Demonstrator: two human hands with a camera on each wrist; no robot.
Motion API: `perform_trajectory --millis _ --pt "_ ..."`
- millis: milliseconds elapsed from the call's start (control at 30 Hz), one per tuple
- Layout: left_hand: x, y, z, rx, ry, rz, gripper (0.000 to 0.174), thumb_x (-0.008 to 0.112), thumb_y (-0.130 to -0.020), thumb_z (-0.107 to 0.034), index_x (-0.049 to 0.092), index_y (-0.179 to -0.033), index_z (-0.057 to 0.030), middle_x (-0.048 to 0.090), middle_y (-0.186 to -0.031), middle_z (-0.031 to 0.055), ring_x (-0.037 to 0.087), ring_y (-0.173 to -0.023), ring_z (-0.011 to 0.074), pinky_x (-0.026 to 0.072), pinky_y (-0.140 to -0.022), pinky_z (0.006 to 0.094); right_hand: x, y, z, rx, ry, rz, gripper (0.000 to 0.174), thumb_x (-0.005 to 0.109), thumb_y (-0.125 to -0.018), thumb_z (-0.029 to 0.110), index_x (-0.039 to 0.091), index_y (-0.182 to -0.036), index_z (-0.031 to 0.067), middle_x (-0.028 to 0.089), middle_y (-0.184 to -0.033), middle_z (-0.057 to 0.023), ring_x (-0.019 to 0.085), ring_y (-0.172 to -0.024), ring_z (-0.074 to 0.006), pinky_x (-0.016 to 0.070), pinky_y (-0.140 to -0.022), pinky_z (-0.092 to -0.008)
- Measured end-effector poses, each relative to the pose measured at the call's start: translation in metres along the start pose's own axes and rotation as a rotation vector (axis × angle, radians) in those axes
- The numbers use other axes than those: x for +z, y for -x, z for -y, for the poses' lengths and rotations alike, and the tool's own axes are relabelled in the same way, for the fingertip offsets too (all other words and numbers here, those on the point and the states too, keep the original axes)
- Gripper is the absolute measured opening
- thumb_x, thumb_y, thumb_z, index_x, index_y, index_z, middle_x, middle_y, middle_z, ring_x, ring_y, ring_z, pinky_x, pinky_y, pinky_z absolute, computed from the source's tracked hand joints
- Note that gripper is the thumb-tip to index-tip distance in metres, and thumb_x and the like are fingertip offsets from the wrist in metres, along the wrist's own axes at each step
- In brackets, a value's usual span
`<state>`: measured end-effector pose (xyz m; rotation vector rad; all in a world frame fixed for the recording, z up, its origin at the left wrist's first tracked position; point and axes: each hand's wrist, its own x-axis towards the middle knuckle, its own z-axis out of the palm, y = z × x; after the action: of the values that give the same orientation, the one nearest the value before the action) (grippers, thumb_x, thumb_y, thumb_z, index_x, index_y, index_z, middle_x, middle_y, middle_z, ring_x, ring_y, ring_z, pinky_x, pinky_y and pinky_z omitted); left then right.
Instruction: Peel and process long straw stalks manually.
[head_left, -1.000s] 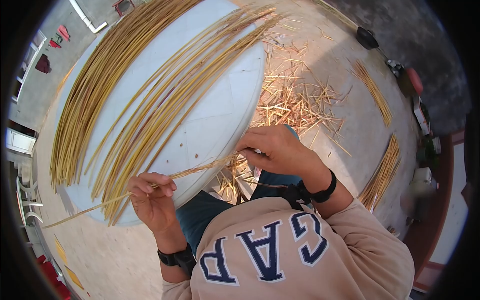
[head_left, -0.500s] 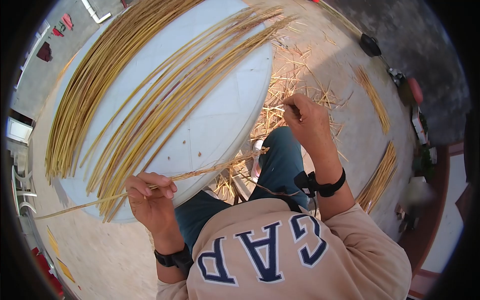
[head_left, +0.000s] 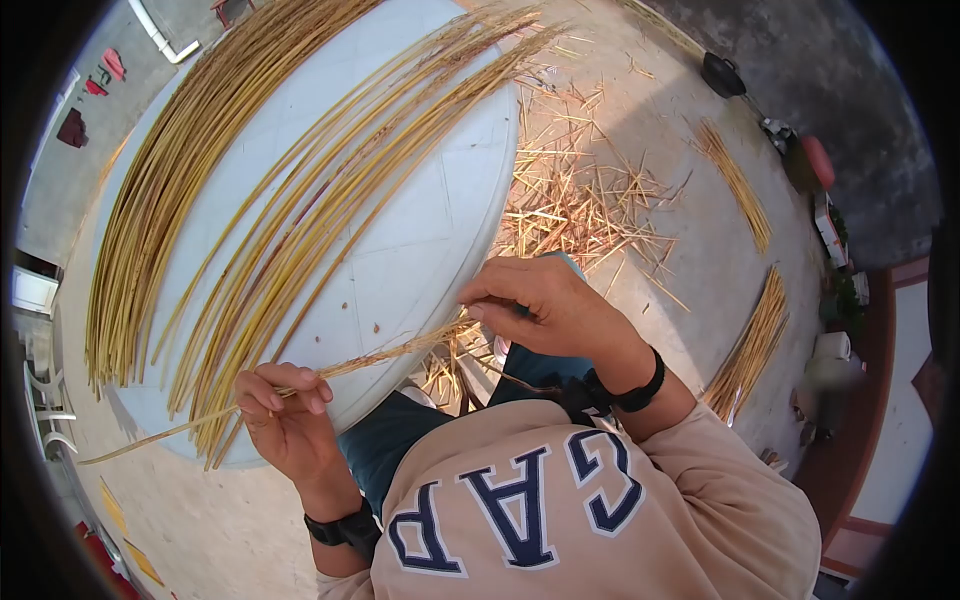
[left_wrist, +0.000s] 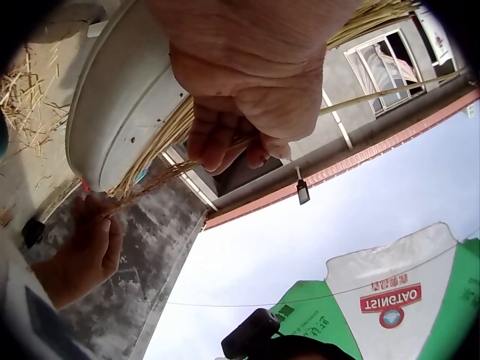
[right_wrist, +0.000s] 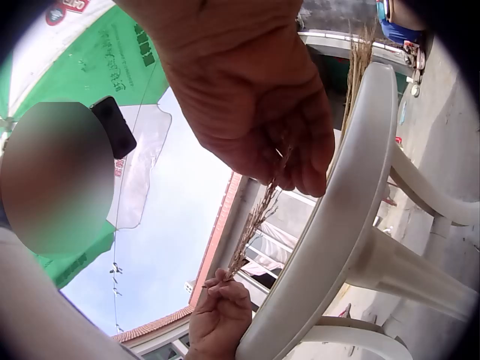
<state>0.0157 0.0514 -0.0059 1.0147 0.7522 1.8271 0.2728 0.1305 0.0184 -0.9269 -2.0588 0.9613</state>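
My left hand [head_left: 285,410] pinches a long dry stalk [head_left: 385,355] between thumb and fingers, near the front edge of a white round table [head_left: 430,220]. Its bare stem sticks out past the hand to the left, while its branched, feathery head stretches toward my right hand [head_left: 545,305]. The right wrist view has the tip of that head [right_wrist: 259,214] between the curled right fingers. On the table a loose row of similar stalks [head_left: 300,225] lies closest to the hands, and beyond it a thick bundle of stalks [head_left: 175,200].
Broken straw bits [head_left: 585,200] litter the concrete floor right of the table. Two small bundles of stalks, one [head_left: 735,185] farther off and one [head_left: 750,345] nearer, lie on the ground at the right. White plastic chairs [head_left: 45,410] stand at the left.
Half a second ago my right hand was away from the stalk, up and to the right. It has come back down to the head's tip. The left hand keeps its pinch.
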Motion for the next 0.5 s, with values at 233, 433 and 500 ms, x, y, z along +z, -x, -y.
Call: perform_trajectory --millis 233,433,500 --pt "0.001 0.001 0.0 -0.006 -0.007 0.015 0.03 0.035 -0.096 -0.034 0.038 -0.077 -0.0105 0.057 -0.081 0.0164 0.046 -0.057 0.0137 0.0431 -0.061 0.0284 0.013 0.001 -0.005 -0.038 0.268 -0.052 0.009 0.059 -0.072 0.008 0.054 -0.078 0.0044 0.057 -0.068 -0.0094 0.058 -0.06 -0.0278 0.0465 -0.052 -0.0352" --pt "0.005 0.003 0.002 -0.011 -0.077 0.066 0.031 0.035 -0.095 -0.034 0.037 -0.077 -0.0097 0.057 -0.084 0.0195 0.05 -0.061 0.0185 0.0449 -0.065 0.0324 0.02 -0.002 -0.009 0.004 0.327 -0.299 0.012 0.061 -0.069 0.005 0.051 -0.075 0.0047 0.055 -0.066 -0.0096 0.057 -0.055 -0.0272 0.0455 -0.047 -0.0342" --pt "0.006 0.003 0.003 -0.026 -0.082 0.079 0.031 0.036 -0.095 -0.034 0.037 -0.077 -0.0095 0.057 -0.086 0.0205 0.051 -0.062 0.0201 0.045 -0.065 0.0334 0.019 -0.003 -0.008 -0.006 0.339 -0.318 0.012 0.061 -0.068 0.004 0.051 -0.075 0.0048 0.054 -0.066 -0.0095 0.057 -0.055 -0.027 0.0455 -0.047 -0.0342"
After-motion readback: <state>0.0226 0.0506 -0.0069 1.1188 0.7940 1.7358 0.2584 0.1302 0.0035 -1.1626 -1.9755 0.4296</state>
